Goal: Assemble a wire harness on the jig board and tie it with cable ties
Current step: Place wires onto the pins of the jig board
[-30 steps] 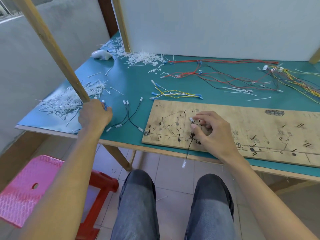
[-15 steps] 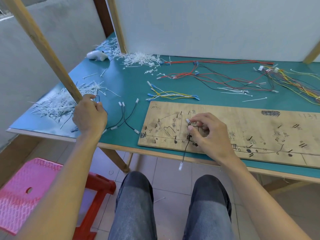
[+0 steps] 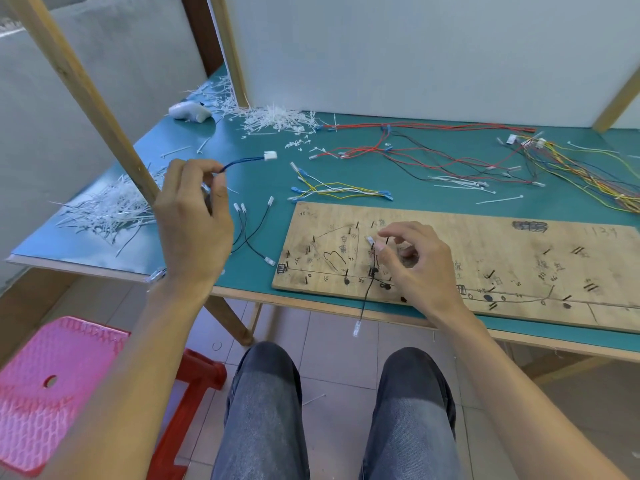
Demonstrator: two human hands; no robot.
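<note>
The wooden jig board (image 3: 485,251) lies on the green table, marked with pins and drawn lines. My right hand (image 3: 412,265) rests on its left part and pinches the white end of a black wire (image 3: 365,299), which runs down over the board's front edge and hangs off the table. My left hand (image 3: 194,220) is raised above the table's left side and pinches a short blue wire (image 3: 242,161) with a white connector (image 3: 270,155) at its far end.
Loose black wires (image 3: 254,237) lie left of the board. A yellow, white and blue bundle (image 3: 339,192) sits behind it. Red and black wires (image 3: 415,150) and a multicoloured harness (image 3: 581,168) spread across the back. Cable tie heaps (image 3: 104,213) lie left. A pink stool (image 3: 52,386) stands below.
My left hand has lifted off the table's left edge, bringing up the blue wire with its white connector. My right hand stays on the board with the black wire.
</note>
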